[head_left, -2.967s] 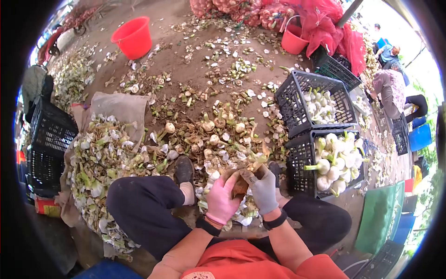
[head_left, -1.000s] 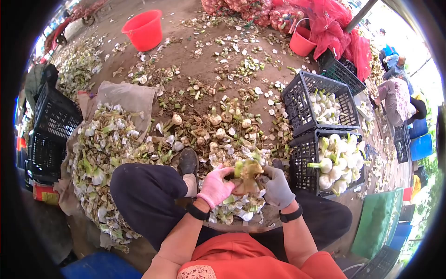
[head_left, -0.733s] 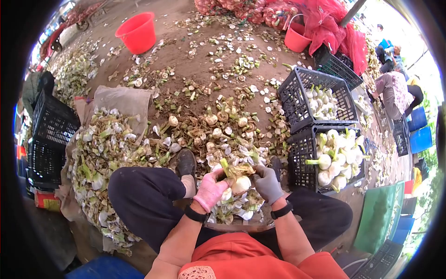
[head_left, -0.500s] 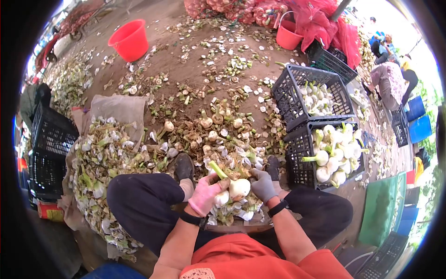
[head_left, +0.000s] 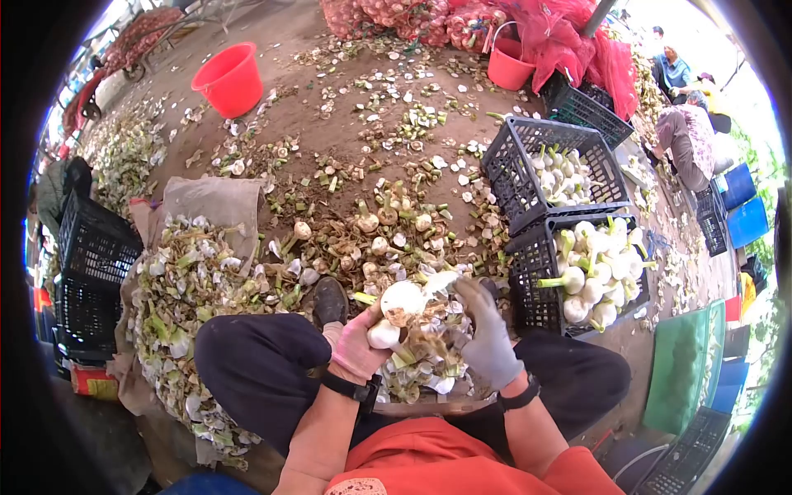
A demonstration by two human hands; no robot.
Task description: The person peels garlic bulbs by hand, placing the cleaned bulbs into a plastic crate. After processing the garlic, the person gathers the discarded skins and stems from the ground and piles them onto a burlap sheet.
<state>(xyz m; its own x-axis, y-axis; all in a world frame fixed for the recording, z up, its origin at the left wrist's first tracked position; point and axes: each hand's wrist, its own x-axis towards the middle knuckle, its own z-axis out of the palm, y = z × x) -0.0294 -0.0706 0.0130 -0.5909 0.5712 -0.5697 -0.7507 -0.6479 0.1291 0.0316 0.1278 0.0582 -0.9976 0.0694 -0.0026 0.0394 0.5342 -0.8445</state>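
My left hand (head_left: 363,345), in a pink-and-white glove, is closed around garlic bulbs. One white bulb (head_left: 403,302) with a brown root end faces up, and a smaller bulb (head_left: 384,334) sits against my fingers. A green stem pokes out on the left. My right hand (head_left: 490,340), in a grey glove, is just right of the bulbs, slightly blurred, with its fingers stretched out. A pale flap of peel (head_left: 440,282) lies between the larger bulb and my right fingertips. Blurred brown skin (head_left: 433,340) hangs below, between the hands.
Two black crates (head_left: 528,276) of trimmed garlic stand to my right. Untrimmed bulbs (head_left: 369,221) and peelings lie ahead, with a peel heap (head_left: 194,301) on my left. Red buckets (head_left: 229,81) stand farther off. Other people (head_left: 689,136) are at the far right.
The bulbs in my left hand have turned, so the root end shows and the stem sits lower. My right hand has moved off them to the right, its fingers straightening; loose skin shows between the hands.
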